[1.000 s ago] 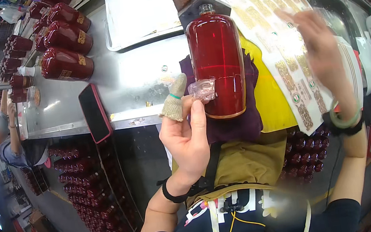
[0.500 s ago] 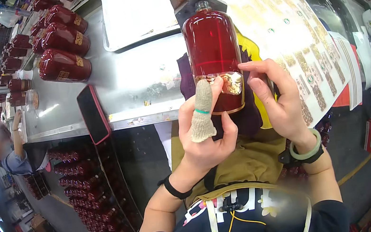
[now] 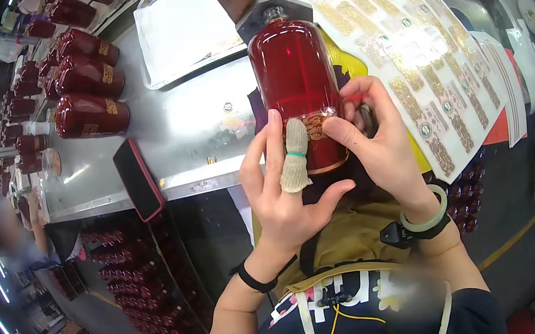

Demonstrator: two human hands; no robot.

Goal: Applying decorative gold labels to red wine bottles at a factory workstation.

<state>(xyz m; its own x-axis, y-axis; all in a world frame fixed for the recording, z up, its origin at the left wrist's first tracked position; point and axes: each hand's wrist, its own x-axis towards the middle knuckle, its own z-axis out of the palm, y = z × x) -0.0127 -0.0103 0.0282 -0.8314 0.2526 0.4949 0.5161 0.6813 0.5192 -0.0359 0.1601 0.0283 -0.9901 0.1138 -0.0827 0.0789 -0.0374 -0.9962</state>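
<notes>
A dark red glossy bottle [image 3: 291, 70] lies on its side, its neck pointing away from me against a metal stand [image 3: 272, 6]. A gold patterned decal [image 3: 312, 127] sits across its lower body. My left hand [image 3: 279, 200] is open, fingers stretched along the bottle's left side; a knitted sleeve [image 3: 296, 152] with a green band covers one finger, which rests on the decal. My right hand [image 3: 381, 139] grips the bottle's right side, thumb on the decal's right end and the other fingers curled, partly hidden.
Sheets of gold decals [image 3: 391, 24] lie to the right on the bench. A white-lined tray [image 3: 182, 38] is at the back left. Several red bottles [image 3: 90, 115] stand farther left, and a phone in a red case [image 3: 138, 179] is at the bench edge. Another person [image 3: 17, 225] is far left.
My left thumb has come away from the bottle and its fingers have spread. My right thumb has moved onto the decal, which looked shiny and rumpled earlier and now lies flatter.
</notes>
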